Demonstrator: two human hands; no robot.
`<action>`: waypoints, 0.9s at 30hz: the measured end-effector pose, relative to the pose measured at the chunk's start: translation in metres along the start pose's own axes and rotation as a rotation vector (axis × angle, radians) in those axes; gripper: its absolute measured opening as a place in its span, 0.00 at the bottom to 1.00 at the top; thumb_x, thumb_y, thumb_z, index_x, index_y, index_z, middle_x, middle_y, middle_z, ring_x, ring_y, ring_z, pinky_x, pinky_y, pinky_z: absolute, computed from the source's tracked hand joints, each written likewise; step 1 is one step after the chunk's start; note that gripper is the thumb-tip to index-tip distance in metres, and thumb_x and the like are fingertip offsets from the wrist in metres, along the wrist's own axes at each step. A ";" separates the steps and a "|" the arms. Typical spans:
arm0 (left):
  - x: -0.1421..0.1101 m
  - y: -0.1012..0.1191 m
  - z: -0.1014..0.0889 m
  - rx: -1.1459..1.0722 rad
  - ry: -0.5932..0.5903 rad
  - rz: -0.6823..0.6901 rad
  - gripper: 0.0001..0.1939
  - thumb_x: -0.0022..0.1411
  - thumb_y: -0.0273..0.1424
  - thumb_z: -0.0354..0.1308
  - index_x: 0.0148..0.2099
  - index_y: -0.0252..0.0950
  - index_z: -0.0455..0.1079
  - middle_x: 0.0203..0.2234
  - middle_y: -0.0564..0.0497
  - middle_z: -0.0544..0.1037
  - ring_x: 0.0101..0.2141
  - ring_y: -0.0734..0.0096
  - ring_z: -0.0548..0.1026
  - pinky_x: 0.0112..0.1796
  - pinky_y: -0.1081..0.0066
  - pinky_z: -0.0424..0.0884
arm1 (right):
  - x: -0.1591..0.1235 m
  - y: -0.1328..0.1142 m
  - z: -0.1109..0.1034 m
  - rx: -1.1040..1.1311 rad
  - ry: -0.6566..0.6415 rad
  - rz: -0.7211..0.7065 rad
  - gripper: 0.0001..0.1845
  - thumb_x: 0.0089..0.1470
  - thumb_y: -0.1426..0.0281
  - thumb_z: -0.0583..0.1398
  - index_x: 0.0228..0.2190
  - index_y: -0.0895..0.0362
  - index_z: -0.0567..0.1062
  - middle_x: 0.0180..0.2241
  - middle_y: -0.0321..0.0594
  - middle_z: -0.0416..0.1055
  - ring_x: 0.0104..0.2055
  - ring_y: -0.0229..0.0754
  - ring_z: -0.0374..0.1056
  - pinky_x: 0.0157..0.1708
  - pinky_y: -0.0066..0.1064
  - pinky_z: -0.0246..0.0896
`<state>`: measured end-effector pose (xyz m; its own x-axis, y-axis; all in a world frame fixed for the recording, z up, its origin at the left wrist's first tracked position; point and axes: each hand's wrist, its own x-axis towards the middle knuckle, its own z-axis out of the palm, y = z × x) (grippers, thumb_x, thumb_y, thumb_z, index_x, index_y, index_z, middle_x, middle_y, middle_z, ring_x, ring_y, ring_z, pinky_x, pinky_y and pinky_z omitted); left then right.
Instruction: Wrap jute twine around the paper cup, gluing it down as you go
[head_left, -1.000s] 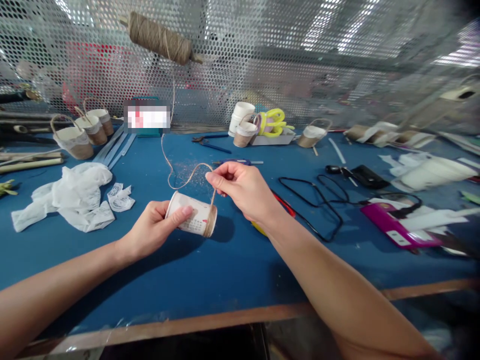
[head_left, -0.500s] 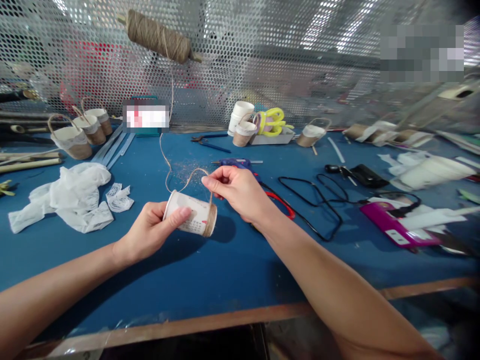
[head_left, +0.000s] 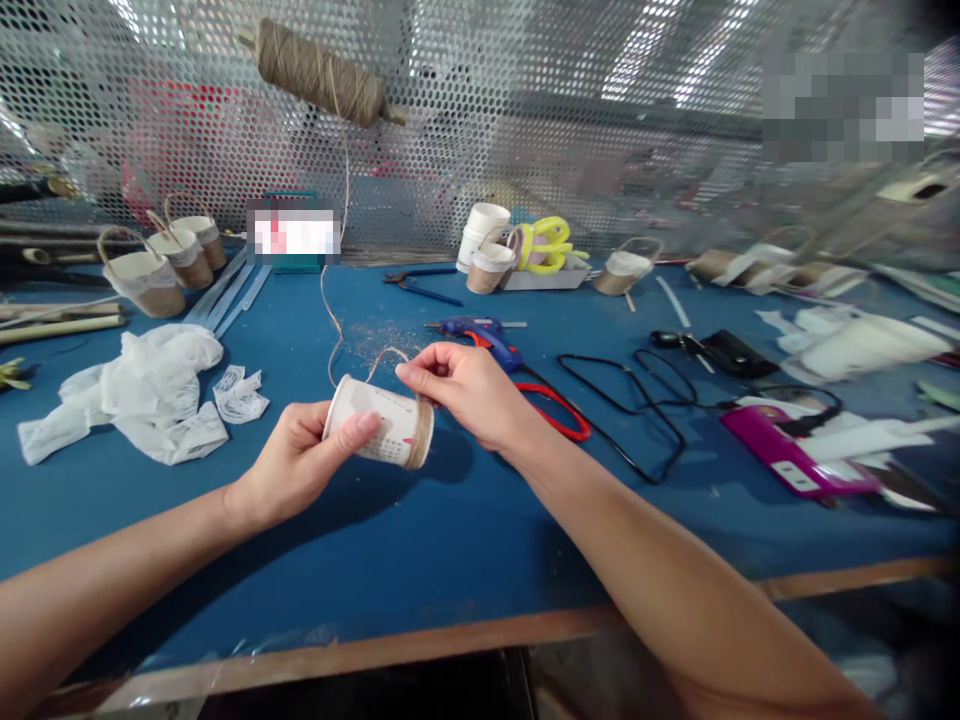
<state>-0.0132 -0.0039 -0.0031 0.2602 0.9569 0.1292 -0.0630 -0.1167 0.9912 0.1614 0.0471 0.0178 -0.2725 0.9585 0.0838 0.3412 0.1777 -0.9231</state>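
Observation:
My left hand (head_left: pixel 304 455) is closed around a white paper cup (head_left: pixel 382 412) tilted on its side, thumb along its wall. Brown twine (head_left: pixel 421 435) is wound in a band around the cup's base end, at the right. Pinched between the thumb and fingers of my right hand (head_left: pixel 457 385) is the loose twine, close against the wound band. From there it loops behind the cup and runs up to a large spool of twine (head_left: pixel 319 75) hung on the mesh. A blue glue gun (head_left: pixel 484 335) lies just behind my right hand.
Twine-wrapped cups with handles (head_left: pixel 154 285) stand at the left and back. White lace (head_left: pixel 150 390) lies at left. Pliers (head_left: pixel 424 285), yellow-handled scissors (head_left: pixel 551 245), a black cable (head_left: pixel 622 405) and a purple power strip (head_left: pixel 795 450) are on the blue table (head_left: pixel 337 580).
My right hand has moved slightly down and toward me, drawing the twine against the cup. The free loop of twine has become smaller, and more of the glue gun shows.

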 end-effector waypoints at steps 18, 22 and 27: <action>0.002 -0.006 0.000 -0.186 0.045 -0.078 0.12 0.54 0.37 0.59 0.32 0.34 0.76 0.23 0.52 0.78 0.24 0.76 0.71 0.29 0.76 0.66 | 0.002 0.009 0.003 -0.010 -0.061 0.097 0.16 0.45 0.57 0.60 0.24 0.58 0.69 0.17 0.31 0.63 0.17 0.30 0.54 0.16 0.25 0.45; 0.003 -0.006 0.000 -0.202 0.038 -0.081 0.12 0.53 0.37 0.59 0.32 0.34 0.76 0.23 0.51 0.78 0.24 0.75 0.71 0.29 0.75 0.66 | 0.002 0.009 0.004 -0.012 -0.073 0.104 0.16 0.44 0.56 0.60 0.24 0.57 0.69 0.18 0.32 0.64 0.18 0.30 0.55 0.16 0.25 0.47; 0.005 0.000 0.002 -0.282 0.071 -0.138 0.11 0.51 0.37 0.61 0.30 0.33 0.76 0.23 0.51 0.78 0.25 0.74 0.72 0.30 0.75 0.67 | 0.007 0.012 0.005 -0.048 -0.055 0.099 0.15 0.47 0.58 0.58 0.23 0.58 0.70 0.18 0.34 0.65 0.18 0.31 0.56 0.18 0.25 0.50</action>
<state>-0.0098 0.0005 -0.0029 0.2180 0.9758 -0.0182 -0.2989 0.0846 0.9505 0.1594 0.0546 0.0057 -0.2838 0.9585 -0.0285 0.4108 0.0946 -0.9068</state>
